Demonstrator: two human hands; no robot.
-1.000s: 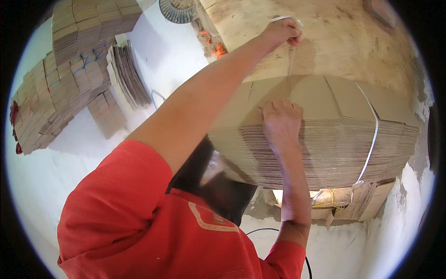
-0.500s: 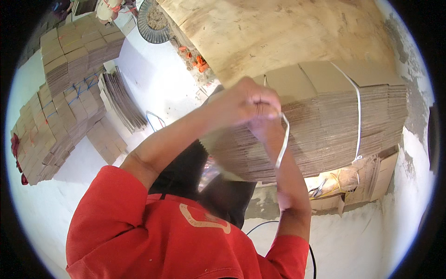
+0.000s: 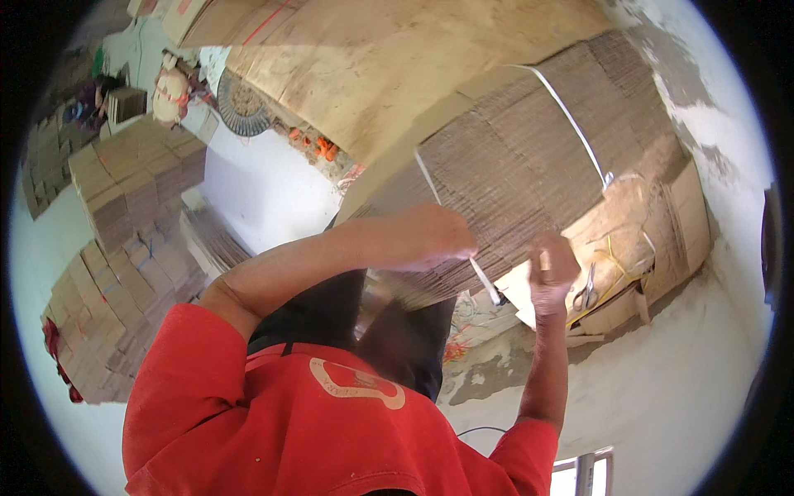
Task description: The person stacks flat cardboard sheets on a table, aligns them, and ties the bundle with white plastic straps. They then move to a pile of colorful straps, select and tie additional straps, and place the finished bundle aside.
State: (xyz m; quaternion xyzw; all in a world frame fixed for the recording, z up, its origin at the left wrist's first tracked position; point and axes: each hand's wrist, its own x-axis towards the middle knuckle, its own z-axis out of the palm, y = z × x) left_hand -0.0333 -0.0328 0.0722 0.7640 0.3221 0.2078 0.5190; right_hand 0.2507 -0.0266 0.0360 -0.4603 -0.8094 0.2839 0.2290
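Cardbd. stack [image 3: 513, 186] is showing gry.-brn., w/ fine parallel stripes on its edge face. Long strap [image 3: 571, 121] & short strap [image 3: 427, 174] are showing plain wht. Shirt [image 3: 289, 434] is displaying solid red w/ cream-outlined chest print [image 3: 357, 383]. Trousers [image 3: 405, 341] are showing blk. Tabletop [image 3: 364, 78] is showing tan w/ dk. smudges. Wall [image 3: 662, 364] is showing wht. w/ irreg. gry. patches. Scraps [image 3: 326, 149] are showing bright orng. Ribbed tub [image 3: 237, 122] is presenting dk. gry. w/ radial stripes.

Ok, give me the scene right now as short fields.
Left hand: closed on a white strap
Right hand: blurred, grip unclear
Cardboard stack: in front of the person, a second strap across its right part
Scissors: just right of the right hand
Far left: more cardboard piles
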